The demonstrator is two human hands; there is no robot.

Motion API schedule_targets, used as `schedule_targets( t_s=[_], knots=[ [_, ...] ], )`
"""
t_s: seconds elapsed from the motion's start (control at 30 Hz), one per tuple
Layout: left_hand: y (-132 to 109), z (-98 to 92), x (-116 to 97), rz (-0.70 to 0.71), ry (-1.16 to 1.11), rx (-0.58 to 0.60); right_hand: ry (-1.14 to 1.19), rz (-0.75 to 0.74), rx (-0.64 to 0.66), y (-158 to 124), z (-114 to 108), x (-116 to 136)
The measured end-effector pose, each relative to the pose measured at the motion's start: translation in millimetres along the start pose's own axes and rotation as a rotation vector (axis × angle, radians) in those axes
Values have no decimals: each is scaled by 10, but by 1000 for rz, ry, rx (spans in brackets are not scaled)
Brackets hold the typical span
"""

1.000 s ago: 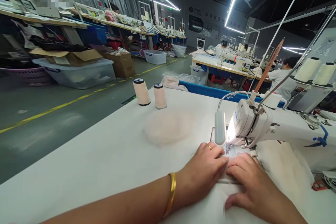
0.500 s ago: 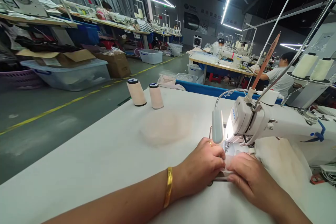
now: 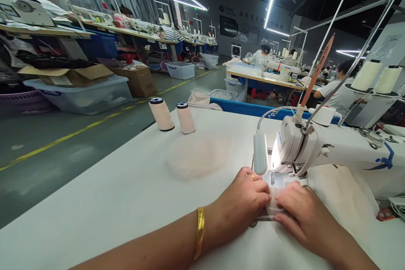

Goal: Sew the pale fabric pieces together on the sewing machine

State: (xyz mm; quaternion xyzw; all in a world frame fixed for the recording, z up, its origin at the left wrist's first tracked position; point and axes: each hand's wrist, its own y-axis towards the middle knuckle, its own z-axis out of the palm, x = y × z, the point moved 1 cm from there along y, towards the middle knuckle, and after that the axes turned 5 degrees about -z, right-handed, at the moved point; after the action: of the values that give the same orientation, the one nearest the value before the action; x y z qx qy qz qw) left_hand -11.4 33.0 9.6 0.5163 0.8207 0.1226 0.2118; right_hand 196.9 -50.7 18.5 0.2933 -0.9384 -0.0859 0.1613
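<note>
A white sewing machine [image 3: 291, 147] with a lit lamp [image 3: 260, 154] stands at the right of the white table. Just in front of its needle area, my left hand [image 3: 248, 196] has its fingers curled down at the edge of a thin, pale, sheer piece of fabric [image 3: 274, 202]. My right hand [image 3: 305, 215] bends over the other side of that piece, its thumb low near the machine's plate edge. The fingertips are partly hidden. Beige fabric [image 3: 341, 194] lies under the machine arm, right of my right hand.
Two peach thread cones [image 3: 161, 114] stand at the table's far left edge. A faint beige patch [image 3: 199, 158] shows on the tabletop [image 3: 126, 202]. An orange-brown pointed stick [image 3: 318, 71] rises from the machine. White cones [image 3: 367, 76] stand behind. Co-workers sit farther off.
The camera view has shifted slightly. Both hands stay by the needle area, with a little more of the sheer fabric showing between them.
</note>
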Motion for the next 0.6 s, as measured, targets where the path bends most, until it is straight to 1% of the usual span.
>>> schedule_targets(
  t_s=[0.17,0.37,0.6],
  knots=[
    [26,17,49,-7,44,-5,14,19,17,17,32,-24],
    [6,17,50,56,-3,2,30,16,24,24,25,-11],
    [24,-13,41,45,16,18,5,3,3,35,50,-26]
  ],
)
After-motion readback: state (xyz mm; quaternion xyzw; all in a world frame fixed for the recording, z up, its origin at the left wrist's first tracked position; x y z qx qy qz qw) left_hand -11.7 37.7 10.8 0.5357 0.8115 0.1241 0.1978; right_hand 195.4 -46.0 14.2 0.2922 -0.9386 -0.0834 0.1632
